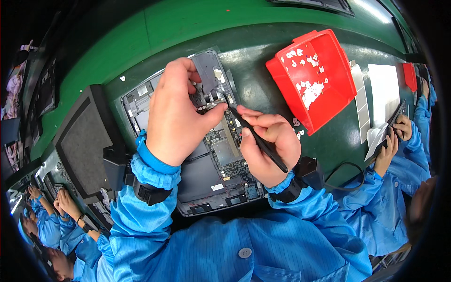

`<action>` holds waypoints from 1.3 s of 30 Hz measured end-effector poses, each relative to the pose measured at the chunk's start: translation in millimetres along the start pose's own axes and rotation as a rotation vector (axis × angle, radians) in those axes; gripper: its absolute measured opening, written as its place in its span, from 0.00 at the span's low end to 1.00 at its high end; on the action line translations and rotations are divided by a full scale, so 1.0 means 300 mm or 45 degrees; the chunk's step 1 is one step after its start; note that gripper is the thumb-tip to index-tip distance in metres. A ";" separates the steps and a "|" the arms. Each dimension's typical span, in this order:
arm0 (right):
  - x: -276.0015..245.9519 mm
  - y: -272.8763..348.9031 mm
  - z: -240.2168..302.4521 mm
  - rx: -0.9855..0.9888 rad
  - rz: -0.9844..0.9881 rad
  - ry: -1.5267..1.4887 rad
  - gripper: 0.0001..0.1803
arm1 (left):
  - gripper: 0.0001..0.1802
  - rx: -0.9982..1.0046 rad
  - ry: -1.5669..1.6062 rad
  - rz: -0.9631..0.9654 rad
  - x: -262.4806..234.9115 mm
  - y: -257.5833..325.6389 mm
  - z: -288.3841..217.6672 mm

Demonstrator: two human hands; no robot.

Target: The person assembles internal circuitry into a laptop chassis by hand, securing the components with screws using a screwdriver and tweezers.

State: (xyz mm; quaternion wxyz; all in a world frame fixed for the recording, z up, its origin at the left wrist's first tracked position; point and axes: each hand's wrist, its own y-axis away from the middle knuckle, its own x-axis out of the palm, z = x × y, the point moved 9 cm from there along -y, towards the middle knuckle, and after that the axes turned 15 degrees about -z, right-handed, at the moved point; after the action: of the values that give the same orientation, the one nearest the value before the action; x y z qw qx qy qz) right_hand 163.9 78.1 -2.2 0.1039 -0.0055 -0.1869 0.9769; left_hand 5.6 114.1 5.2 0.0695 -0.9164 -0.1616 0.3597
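The opened grey electronic device with its back cover removed (206, 160) lies flat on the green counter (263, 94), directly in front of the person, near the middle of the scene. Its long axis runs from the near edge to the far edge, tilted slightly left at the far end. The left hand (176, 110) rests on the far half of the device, fingers curled and pinched on a small part at the exposed circuit area; what it grips cannot be told. The right hand (268, 143) is closed around a slim black pointed tool (258, 138), tip aimed far-left at the same spot. The step in hand appears to be fitting or seating a small internal component. The next move likely calls for fine tip control while the left hand steadies the part. A red plastic parts bin (312, 77) stands to the far right, well apart.
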 end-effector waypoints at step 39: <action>-0.448 0.076 0.147 0.132 -0.379 -0.201 0.09 | 0.13 0.830 -0.315 -0.114 0.065 0.177 -0.349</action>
State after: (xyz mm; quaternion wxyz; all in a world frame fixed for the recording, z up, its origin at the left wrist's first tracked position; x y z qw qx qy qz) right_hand 288.7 13.6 26.6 0.2328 0.1043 -0.1426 0.9563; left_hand 103.4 69.9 56.5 0.3538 -0.7875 -0.0855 0.4974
